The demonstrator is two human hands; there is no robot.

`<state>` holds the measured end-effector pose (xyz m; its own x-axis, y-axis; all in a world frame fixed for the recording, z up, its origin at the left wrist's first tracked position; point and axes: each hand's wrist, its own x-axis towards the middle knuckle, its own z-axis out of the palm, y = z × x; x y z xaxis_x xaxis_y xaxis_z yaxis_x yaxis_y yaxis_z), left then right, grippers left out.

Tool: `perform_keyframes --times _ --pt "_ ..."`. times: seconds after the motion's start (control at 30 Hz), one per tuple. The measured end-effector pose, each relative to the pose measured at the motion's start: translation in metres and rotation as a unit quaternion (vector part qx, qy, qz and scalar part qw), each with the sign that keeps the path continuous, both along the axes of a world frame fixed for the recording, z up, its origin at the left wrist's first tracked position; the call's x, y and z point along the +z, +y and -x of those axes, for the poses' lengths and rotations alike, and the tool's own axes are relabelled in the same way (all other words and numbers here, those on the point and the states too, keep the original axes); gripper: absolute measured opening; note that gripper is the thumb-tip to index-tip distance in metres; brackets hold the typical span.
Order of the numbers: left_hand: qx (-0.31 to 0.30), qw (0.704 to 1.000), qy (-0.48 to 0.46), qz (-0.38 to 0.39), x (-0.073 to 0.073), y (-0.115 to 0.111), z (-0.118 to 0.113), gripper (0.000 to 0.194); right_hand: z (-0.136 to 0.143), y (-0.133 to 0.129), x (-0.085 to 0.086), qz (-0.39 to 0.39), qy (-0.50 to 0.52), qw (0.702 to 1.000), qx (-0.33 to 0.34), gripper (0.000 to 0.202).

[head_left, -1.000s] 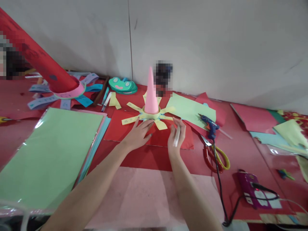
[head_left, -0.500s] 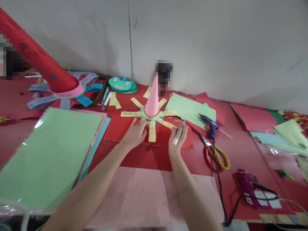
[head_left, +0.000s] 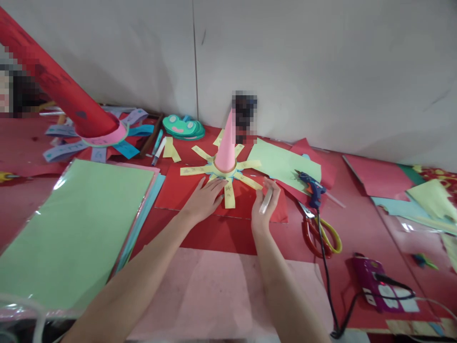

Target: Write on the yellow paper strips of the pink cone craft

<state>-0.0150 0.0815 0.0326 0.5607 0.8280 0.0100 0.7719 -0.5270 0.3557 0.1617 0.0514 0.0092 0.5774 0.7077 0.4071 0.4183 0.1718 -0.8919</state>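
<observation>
A pink paper cone [head_left: 226, 152] stands upright inside a ring with several yellow paper strips [head_left: 229, 194] spreading outward, on a red sheet [head_left: 171, 193]. My left hand [head_left: 204, 199] lies at the near left of the ring, its fingers apart and touching the strips near the ring's base. At the right, my right hand [head_left: 264, 202] is closed around a small whitish, translucent object [head_left: 266, 201], too small to name. Its fingertips are beside the end of the right front strip.
A blue glue gun [head_left: 316, 190] and red-and-yellow scissors [head_left: 333, 236] lie at the right, near a purple box [head_left: 380, 281] with cables. Green sheets [head_left: 82, 228] lie left, below a red tube [head_left: 64, 83]. Green frog cutouts [head_left: 183, 127] sit behind.
The yellow strips and ring have turned slightly, the front strip shifting right. My left hand's fingers have moved right and spread along the ring's base. My right hand keeps its hold.
</observation>
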Motion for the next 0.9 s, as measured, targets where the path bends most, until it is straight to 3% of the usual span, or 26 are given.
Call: perform_keyframes --times 0.4,0.73,0.8,0.9 --pt "0.032 0.999 0.014 -0.026 -0.005 -0.002 -0.003 0.045 0.001 -0.002 0.001 -0.005 0.003 1.000 0.013 0.029" --pt "0.036 0.999 0.003 0.000 -0.001 0.002 0.002 0.045 0.004 -0.002 0.005 -0.008 -0.034 0.999 0.023 0.025" --pt "0.028 1.000 -0.004 0.010 -0.001 0.003 0.003 0.044 0.009 -0.004 0.009 -0.006 -0.035 0.998 0.044 0.021" --pt "0.036 0.998 -0.045 0.027 -0.003 0.005 0.004 0.044 0.017 -0.007 0.014 -0.005 -0.027 0.988 0.151 0.015"
